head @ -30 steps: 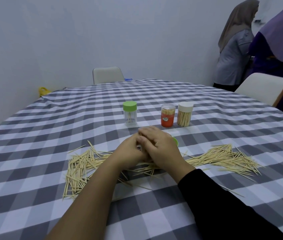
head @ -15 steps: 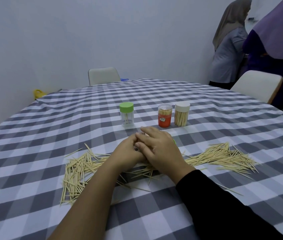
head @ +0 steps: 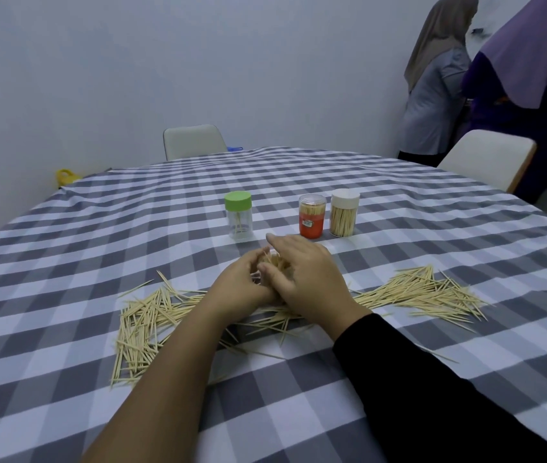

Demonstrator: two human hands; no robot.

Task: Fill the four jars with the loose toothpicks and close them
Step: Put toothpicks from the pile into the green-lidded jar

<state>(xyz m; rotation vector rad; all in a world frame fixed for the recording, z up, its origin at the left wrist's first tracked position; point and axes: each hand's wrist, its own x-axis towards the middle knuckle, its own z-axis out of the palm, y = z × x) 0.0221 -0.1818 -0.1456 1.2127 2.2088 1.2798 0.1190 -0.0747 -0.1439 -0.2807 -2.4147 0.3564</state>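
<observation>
On the checked counter [head: 65, 329], nearest the person, loose toothpicks [head: 141, 325] lie scattered to the left of the joined hands, with a denser heap [head: 422, 290] to their right. The left hand [head: 242, 289] curls its fingers round a bundle of toothpicks [head: 274, 262] standing between the 2 hands; whether a jar sits under it is hidden. The right hand [head: 305, 279] rests against that bundle, thumb touching it, forefinger stretched forward. Toothpicks are light, stiff, thin and sharp-tipped, and they likely slide and fan apart, so they seem best taken mid-length as an aligned bunch. Beyond the hands stand 3 jars: the green-lidded jar [head: 238, 216], nearly empty, then the red jar [head: 312, 216] and white-lidded jar [head: 344, 212], both packed; these light plastic jars could tip, so grip their sides.
</observation>
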